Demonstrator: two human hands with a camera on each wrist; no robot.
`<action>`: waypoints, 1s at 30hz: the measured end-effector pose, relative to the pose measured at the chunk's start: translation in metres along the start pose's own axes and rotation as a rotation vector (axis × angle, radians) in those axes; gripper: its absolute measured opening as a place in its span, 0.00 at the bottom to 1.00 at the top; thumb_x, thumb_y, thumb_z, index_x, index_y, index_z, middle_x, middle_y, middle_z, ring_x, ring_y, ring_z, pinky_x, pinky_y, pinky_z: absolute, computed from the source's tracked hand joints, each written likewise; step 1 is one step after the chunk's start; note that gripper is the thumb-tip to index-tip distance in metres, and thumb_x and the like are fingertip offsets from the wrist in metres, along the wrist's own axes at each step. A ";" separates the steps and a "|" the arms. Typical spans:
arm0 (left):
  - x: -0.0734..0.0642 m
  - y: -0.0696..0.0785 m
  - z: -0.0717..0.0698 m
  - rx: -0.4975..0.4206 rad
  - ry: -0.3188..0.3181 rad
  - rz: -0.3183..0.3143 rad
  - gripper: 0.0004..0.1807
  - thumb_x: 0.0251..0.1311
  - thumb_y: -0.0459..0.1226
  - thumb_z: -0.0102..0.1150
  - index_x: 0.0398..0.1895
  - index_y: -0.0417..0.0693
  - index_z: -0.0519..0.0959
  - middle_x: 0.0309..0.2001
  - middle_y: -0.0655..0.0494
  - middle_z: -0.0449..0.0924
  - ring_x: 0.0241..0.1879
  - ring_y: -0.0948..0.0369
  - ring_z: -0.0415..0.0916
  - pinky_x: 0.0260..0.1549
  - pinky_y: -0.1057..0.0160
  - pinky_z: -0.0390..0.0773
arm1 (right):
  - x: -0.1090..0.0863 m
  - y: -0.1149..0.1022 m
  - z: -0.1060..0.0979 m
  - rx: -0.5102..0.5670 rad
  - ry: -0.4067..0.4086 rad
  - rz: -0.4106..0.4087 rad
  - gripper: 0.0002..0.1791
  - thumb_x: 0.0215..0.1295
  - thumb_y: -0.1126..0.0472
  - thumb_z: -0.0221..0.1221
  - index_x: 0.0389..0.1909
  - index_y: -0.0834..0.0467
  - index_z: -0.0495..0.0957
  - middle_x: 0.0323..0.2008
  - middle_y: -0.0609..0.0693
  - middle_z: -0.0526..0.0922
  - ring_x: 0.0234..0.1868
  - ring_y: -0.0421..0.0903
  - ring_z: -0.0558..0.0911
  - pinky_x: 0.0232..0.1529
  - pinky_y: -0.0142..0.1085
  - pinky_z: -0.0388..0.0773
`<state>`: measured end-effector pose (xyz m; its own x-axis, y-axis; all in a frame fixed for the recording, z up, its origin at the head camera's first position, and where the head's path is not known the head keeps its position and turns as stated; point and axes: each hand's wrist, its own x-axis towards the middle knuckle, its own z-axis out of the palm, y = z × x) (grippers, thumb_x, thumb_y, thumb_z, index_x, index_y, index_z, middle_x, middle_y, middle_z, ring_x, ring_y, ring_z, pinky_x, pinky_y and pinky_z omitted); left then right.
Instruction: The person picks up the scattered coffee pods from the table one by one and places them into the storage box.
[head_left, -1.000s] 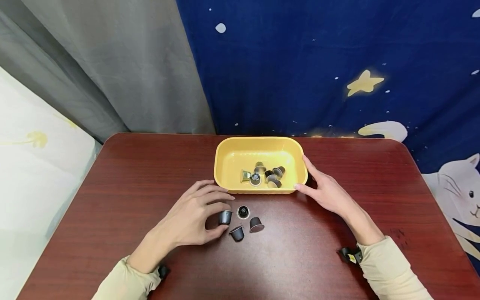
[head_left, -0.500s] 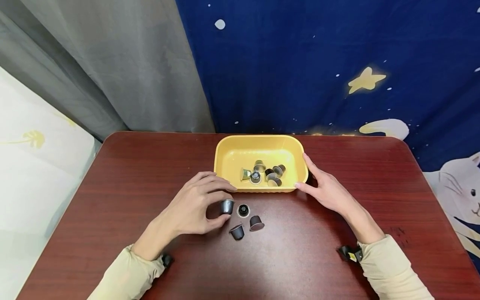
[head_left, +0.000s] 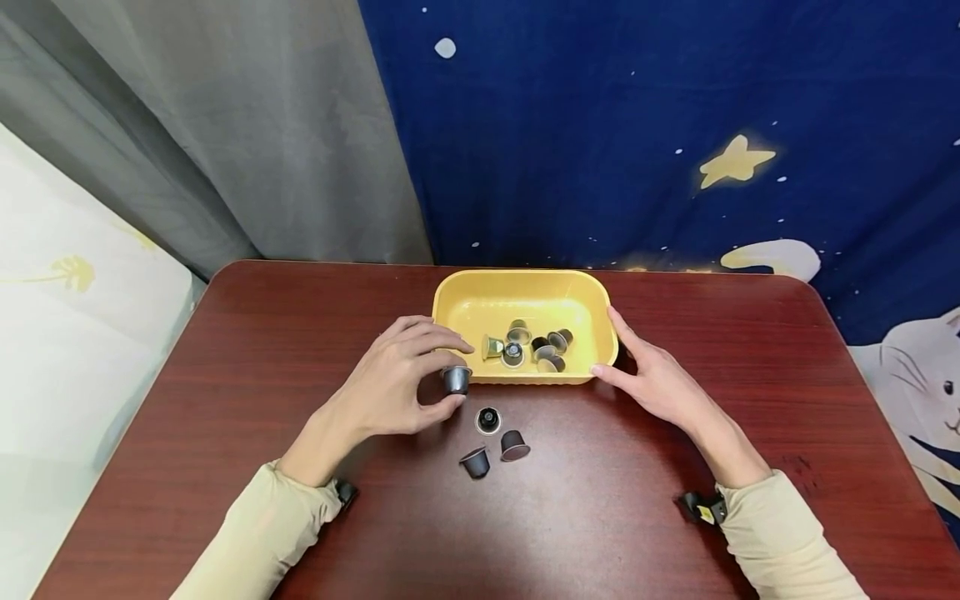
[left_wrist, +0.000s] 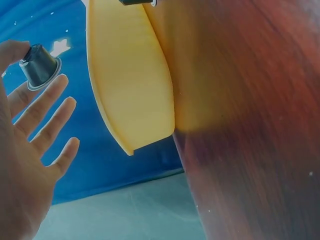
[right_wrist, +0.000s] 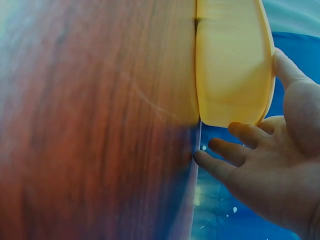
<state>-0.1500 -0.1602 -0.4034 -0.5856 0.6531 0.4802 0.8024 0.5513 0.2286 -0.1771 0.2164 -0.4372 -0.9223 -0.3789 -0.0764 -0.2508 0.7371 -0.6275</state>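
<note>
My left hand pinches a dark coffee capsule between thumb and fingertips, at the front left corner of a yellow plastic basin. In the left wrist view the capsule is held at its narrow end and rim, above the table, while the other fingers spread out. Extended fingers and thumb of my right hand touch the basin's right front corner; the thumb lies at the rim. Several capsules lie inside the basin. In front of it, a rim-down capsule and two tipped capsules are on the table.
The basin stands near the back edge of a reddish-brown wooden table. Behind the table hang a grey curtain and a blue curtain with stars. Small dark devices are strapped at both wrists.
My left hand has lifted the dark capsule off the table and carried it forward to the basin's front left rim. The right hand stays on the basin.
</note>
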 end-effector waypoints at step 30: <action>0.015 -0.030 0.014 0.082 0.014 -0.025 0.18 0.52 0.50 0.67 0.41 0.49 0.86 0.49 0.58 0.83 0.54 0.56 0.75 0.60 0.52 0.65 | 0.004 0.003 0.004 0.085 0.042 -0.075 0.49 0.65 0.48 0.65 0.79 0.52 0.47 0.71 0.59 0.66 0.71 0.55 0.66 0.66 0.55 0.62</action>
<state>-0.1843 -0.1596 -0.4151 -0.6034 0.6316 0.4868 0.7749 0.6084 0.1714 -0.1802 0.2146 -0.4421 -0.9140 -0.4057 0.0048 -0.2951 0.6566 -0.6941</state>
